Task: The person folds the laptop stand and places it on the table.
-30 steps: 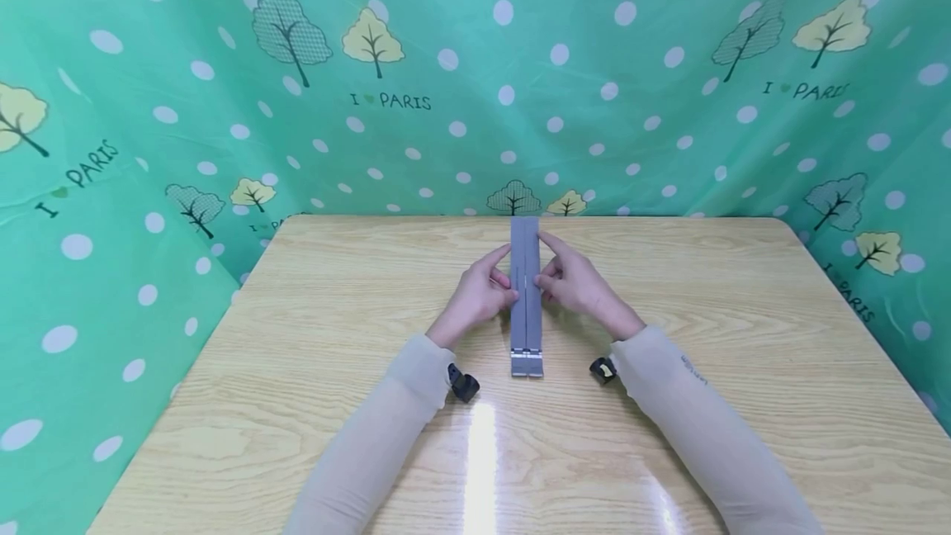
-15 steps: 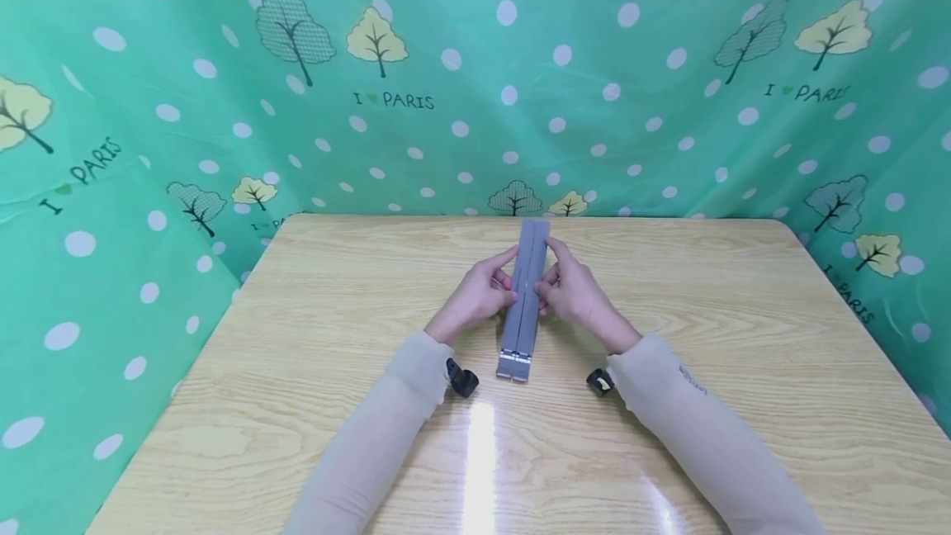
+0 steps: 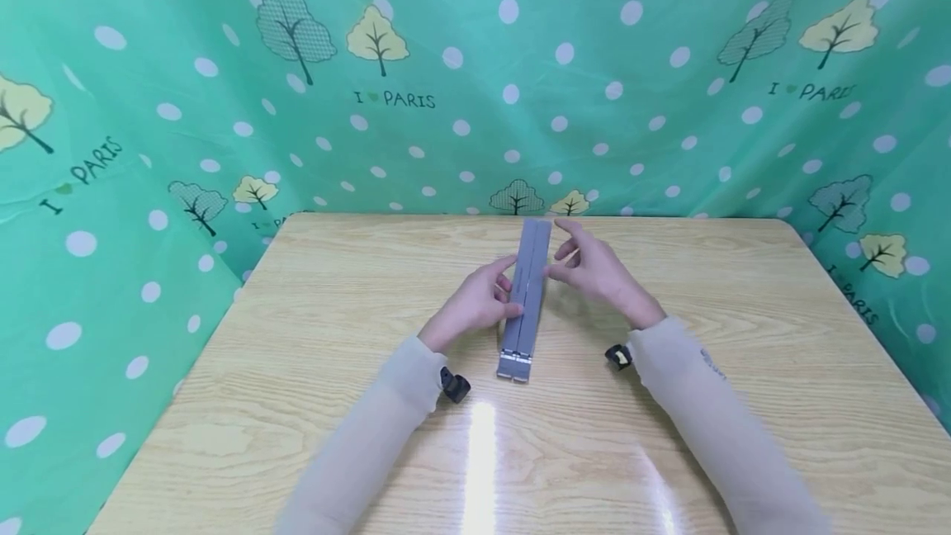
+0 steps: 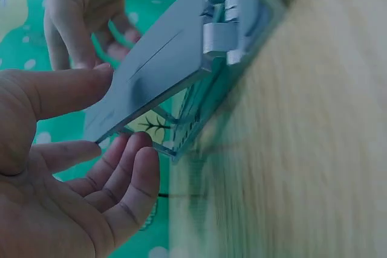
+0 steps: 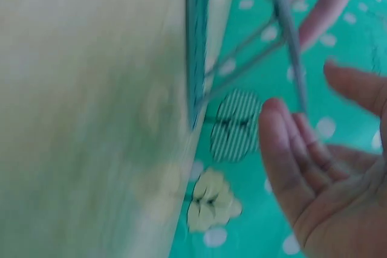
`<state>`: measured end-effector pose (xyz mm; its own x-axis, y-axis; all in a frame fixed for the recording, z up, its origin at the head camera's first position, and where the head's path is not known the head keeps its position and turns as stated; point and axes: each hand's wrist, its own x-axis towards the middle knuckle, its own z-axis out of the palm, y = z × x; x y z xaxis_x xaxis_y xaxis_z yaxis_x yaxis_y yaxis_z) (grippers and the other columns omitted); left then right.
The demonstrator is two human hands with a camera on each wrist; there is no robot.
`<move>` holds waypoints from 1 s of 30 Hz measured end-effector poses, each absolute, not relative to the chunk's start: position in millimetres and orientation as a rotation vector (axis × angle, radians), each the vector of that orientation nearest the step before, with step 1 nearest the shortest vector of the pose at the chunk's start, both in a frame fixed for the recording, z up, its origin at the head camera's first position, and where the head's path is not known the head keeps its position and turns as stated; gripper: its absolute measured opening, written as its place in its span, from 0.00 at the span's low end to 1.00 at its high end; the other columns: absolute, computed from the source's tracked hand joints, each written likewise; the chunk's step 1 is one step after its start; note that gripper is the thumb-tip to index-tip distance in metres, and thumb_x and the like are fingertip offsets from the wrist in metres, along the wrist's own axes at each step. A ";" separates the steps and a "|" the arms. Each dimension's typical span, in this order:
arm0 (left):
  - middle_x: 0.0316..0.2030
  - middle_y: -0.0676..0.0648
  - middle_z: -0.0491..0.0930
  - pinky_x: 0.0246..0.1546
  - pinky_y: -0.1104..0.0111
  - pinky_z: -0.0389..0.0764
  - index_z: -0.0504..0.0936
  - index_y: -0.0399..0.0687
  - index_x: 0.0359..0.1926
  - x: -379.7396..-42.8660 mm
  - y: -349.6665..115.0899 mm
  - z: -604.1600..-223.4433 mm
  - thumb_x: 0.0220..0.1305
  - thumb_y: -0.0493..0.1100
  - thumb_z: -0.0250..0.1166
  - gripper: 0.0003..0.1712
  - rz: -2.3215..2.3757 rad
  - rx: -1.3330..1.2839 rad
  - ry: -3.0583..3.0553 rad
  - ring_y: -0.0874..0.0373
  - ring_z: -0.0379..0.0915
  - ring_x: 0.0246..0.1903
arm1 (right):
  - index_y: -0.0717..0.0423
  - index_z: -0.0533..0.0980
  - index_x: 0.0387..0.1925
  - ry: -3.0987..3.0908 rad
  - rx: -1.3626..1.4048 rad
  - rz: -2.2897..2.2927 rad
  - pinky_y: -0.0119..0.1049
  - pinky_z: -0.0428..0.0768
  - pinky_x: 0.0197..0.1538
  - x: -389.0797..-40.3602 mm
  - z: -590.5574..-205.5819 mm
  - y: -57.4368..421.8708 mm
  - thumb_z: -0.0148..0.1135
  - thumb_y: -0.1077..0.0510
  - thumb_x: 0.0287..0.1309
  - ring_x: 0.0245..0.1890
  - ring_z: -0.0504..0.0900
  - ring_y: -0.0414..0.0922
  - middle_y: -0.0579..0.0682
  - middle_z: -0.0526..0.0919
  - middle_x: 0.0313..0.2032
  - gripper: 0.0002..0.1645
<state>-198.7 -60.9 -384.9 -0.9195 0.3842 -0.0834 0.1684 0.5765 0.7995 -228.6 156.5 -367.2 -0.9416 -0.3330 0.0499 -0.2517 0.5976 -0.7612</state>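
Note:
A grey folding laptop stand (image 3: 532,258) lies slightly tilted to the right near the middle of the table, narrow and long, with silver hinges (image 3: 516,357) at its near end. In the left wrist view its upper plate (image 4: 160,49) is raised above the base, with thin struts between them. My left hand (image 3: 479,300) pinches the plate's left side, thumb on top and fingers curled at the edge and beneath. Beside the far right side, my right hand (image 3: 598,271) has its fingers spread and loosely bent. In the right wrist view, its thumb and fingers stand apart around the plate's end.
The wood-grain table (image 3: 312,370) runs back to a green dotted curtain (image 3: 475,106) behind it. A bright light reflection (image 3: 481,461) shows on the table's near part. Small black cameras (image 3: 455,386) sit at both wrists.
The stand has turned so its near end points leftward, staying still over the last half second. My right hand has let go and moved right and away; my left hand has slid slightly nearer.

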 end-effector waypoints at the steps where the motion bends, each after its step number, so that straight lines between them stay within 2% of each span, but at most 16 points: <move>1: 0.44 0.44 0.74 0.36 0.69 0.80 0.55 0.49 0.73 -195.4 -61.9 -383.9 0.53 0.37 0.72 0.51 1.226 0.481 2.570 0.57 0.76 0.37 | 0.45 0.49 0.74 2.709 -0.535 -1.273 0.43 0.82 0.41 -233.3 -367.0 159.0 0.71 0.55 0.52 0.40 0.81 0.51 0.58 0.77 0.48 0.54; 5: 0.49 0.41 0.71 0.38 0.69 0.79 0.52 0.53 0.74 -181.9 -65.6 -382.6 0.50 0.43 0.75 0.56 1.071 0.587 2.612 0.54 0.75 0.40 | 0.40 0.49 0.74 2.654 -0.632 -1.247 0.45 0.81 0.46 -249.0 -366.7 164.9 0.75 0.56 0.46 0.45 0.79 0.53 0.60 0.71 0.57 0.60; 9: 0.50 0.40 0.69 0.36 0.68 0.76 0.46 0.60 0.76 -167.5 -68.5 -381.6 0.44 0.50 0.78 0.64 0.879 0.629 2.691 0.54 0.72 0.38 | 0.41 0.49 0.74 2.621 -0.702 -1.210 0.45 0.80 0.47 -259.9 -367.8 165.9 0.77 0.56 0.42 0.46 0.78 0.55 0.58 0.69 0.59 0.62; 12: 0.49 0.42 0.69 0.32 0.68 0.75 0.43 0.59 0.76 -158.0 -70.1 -380.4 0.39 0.54 0.80 0.70 0.770 0.602 2.726 0.56 0.70 0.35 | 0.43 0.51 0.74 2.611 -0.729 -1.186 0.45 0.80 0.47 -264.6 -369.2 165.8 0.77 0.55 0.42 0.45 0.78 0.54 0.55 0.69 0.60 0.61; 15: 0.47 0.45 0.69 0.32 0.69 0.75 0.42 0.56 0.76 -152.1 -71.1 -381.1 0.35 0.55 0.81 0.73 0.709 0.583 2.739 0.57 0.69 0.35 | 0.41 0.53 0.73 2.612 -0.720 -1.173 0.45 0.80 0.46 -267.2 -370.8 166.0 0.77 0.54 0.43 0.45 0.79 0.53 0.53 0.69 0.60 0.59; 20: 0.49 0.45 0.68 0.33 0.70 0.73 0.41 0.53 0.76 -147.8 -70.4 -383.5 0.33 0.55 0.82 0.76 0.641 0.592 2.752 0.58 0.67 0.36 | 0.38 0.53 0.73 2.623 -0.696 -1.145 0.45 0.81 0.45 -268.2 -373.5 167.8 0.76 0.51 0.44 0.44 0.79 0.52 0.55 0.69 0.60 0.58; 30: 0.49 0.45 0.68 0.30 0.70 0.73 0.40 0.55 0.76 -150.0 -70.3 -384.0 0.34 0.57 0.81 0.75 0.534 0.615 2.757 0.58 0.67 0.35 | 0.36 0.51 0.73 2.624 -0.662 -1.152 0.48 0.80 0.48 -265.5 -377.3 170.7 0.75 0.47 0.46 0.44 0.79 0.52 0.59 0.72 0.56 0.58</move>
<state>-150.0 -70.3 -384.0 -0.8746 0.4522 -0.1748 0.3542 0.8422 0.4065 -265.5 170.7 -377.3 -0.8796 -0.4758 -0.0035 -0.3195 0.5960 -0.7367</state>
